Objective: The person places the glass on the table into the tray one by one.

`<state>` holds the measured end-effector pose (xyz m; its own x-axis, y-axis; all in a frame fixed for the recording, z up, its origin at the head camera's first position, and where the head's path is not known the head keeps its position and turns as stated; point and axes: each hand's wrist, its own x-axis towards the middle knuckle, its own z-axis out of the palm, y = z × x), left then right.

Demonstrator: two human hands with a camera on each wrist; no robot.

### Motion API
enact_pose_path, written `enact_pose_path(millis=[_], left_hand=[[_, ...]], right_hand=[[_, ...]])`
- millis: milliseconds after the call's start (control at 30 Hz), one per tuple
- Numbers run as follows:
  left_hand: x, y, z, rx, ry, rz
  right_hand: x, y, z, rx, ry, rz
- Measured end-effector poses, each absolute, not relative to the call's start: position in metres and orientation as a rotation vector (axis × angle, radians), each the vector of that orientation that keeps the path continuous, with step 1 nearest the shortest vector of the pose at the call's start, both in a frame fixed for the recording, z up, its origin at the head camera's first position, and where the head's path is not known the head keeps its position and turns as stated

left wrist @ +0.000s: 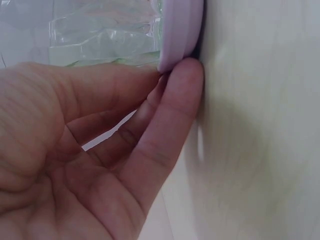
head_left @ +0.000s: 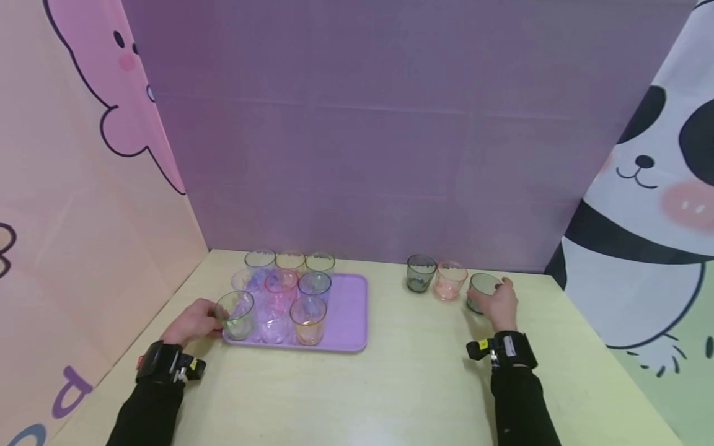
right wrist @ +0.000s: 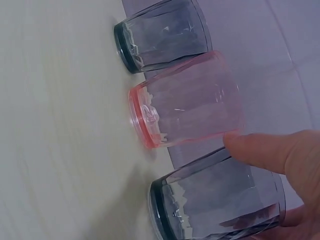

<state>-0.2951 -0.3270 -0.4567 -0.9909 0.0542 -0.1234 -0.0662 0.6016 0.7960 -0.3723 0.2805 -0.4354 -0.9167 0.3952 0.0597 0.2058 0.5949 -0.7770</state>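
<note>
A purple tray [head_left: 350,310] on the left side of the table carries several clear, tinted glasses. At its near left corner my left hand [head_left: 195,321] pinches the rim; the left wrist view shows the thumb beside a green-tinted glass [head_left: 237,325] and a finger at the tray's underside. My right hand [head_left: 502,303] holds a dark grey-green glass [right wrist: 220,192] from its right side, thumb and fingers spread around it. That glass stands upright, the rightmost in a row with a pink glass [head_left: 449,284] and another dark glass [head_left: 419,276].
On the tray are an amber glass [head_left: 308,325], a red-rimmed glass [head_left: 281,285] and a bluish glass [head_left: 315,286], among others. The tray's right part is bare. Behind the pale table [head_left: 390,384] rises a purple backdrop [head_left: 362,155]; printed panels flank both sides.
</note>
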Motion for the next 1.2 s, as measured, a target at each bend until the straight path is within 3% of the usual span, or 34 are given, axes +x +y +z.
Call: enact_pose_path(millis=[533, 1200], left_hand=[[-0.295, -0.325, -0.456, -0.012, 2.684, 1.343], [-0.295, -0.327, -0.456, -0.042, 2.675, 1.336]], right_hand=[[-0.369, 0.275, -0.425, -0.536, -2.288, 1.377], [-0.366, 0.235, -0.406, -0.21, -2.153, 1.6]])
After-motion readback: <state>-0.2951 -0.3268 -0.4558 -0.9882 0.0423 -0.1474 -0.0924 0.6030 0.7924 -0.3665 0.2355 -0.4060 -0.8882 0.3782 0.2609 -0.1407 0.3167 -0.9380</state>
